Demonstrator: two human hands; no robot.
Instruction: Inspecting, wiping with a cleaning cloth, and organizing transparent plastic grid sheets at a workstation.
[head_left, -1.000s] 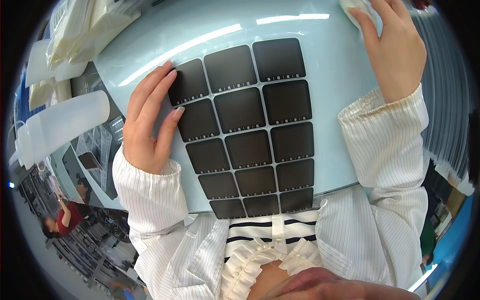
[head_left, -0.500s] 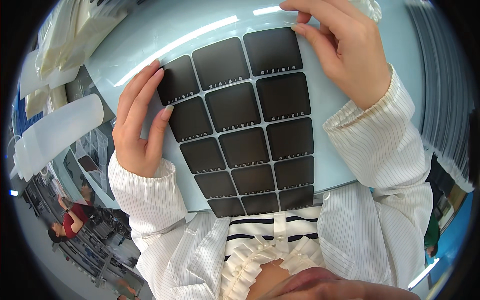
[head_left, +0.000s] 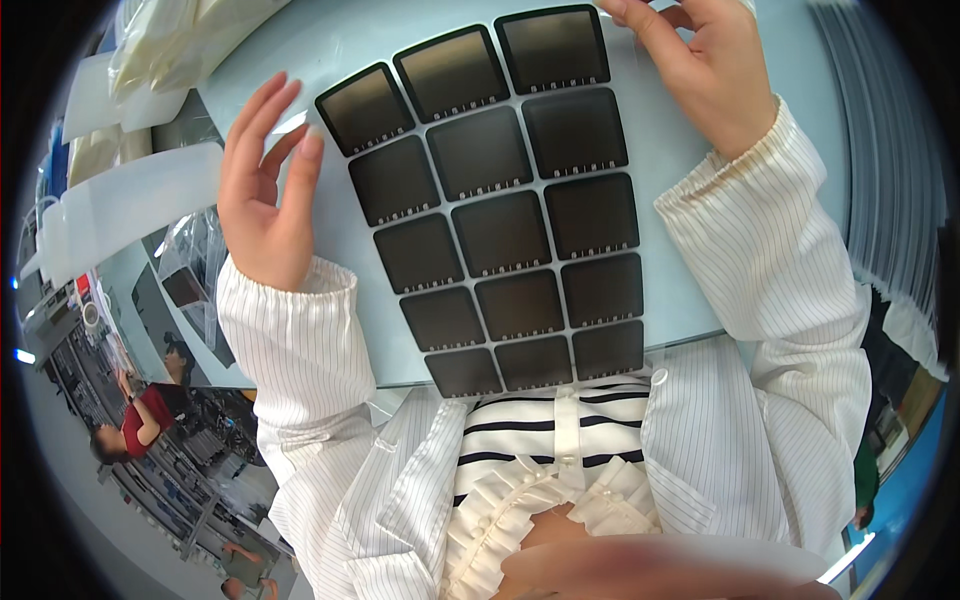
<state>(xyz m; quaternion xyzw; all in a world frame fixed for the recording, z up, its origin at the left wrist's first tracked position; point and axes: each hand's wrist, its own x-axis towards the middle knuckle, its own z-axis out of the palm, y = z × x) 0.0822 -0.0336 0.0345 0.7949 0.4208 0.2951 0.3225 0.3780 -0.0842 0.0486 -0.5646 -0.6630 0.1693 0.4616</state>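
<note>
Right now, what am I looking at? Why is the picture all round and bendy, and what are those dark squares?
The picture comes from a small camera worn on a person's head, looking down at their own hands. Its lens sees very wide, so straight edges bend near the rim. No machine here, just two bare hands in striped white sleeves.

In front of the person lies a pale blue sheet on a work table. On it sit dark squares, fifteen of them, in neat rows of three.

The left hand is lifted beside the squares with fingers spread, holding nothing. The right hand is at the sheet's top edge; whether it pinches something I cannot tell.

At the left are white bags and a white sheet. Far below, another person in red works.
</note>
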